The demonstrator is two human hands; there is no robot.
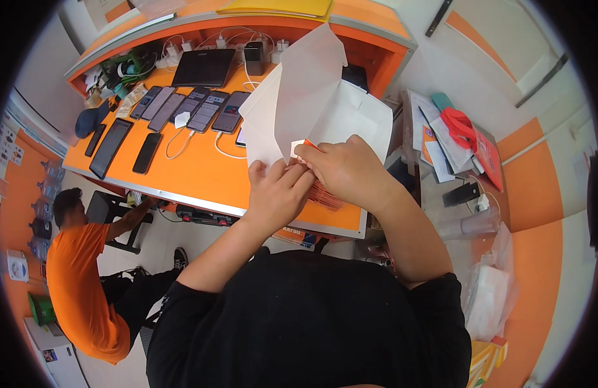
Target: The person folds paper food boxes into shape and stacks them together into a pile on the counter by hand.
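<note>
A white cardboard box (365,119) stands open on the orange desk in front of me, with a tall flap (312,71) raised. My right hand (344,169) is closed at the box's near side, pinching a small white and orange piece (299,148), perhaps a sticker or card. Close beside it, my left hand (278,191) has its fingers curled against the box's near edge; what lies under its fingertips is hidden. Below both hands a stack of thin red-orange pieces (326,198) shows in part, largely covered by the hands.
Several phones (208,111) lie in a row on the desk (189,171), with white charging cables, a black tablet (204,68) and a power bank behind. At the left a person in an orange shirt (85,291) sits low. Papers and a red strap (459,128) lie on the right-hand surface.
</note>
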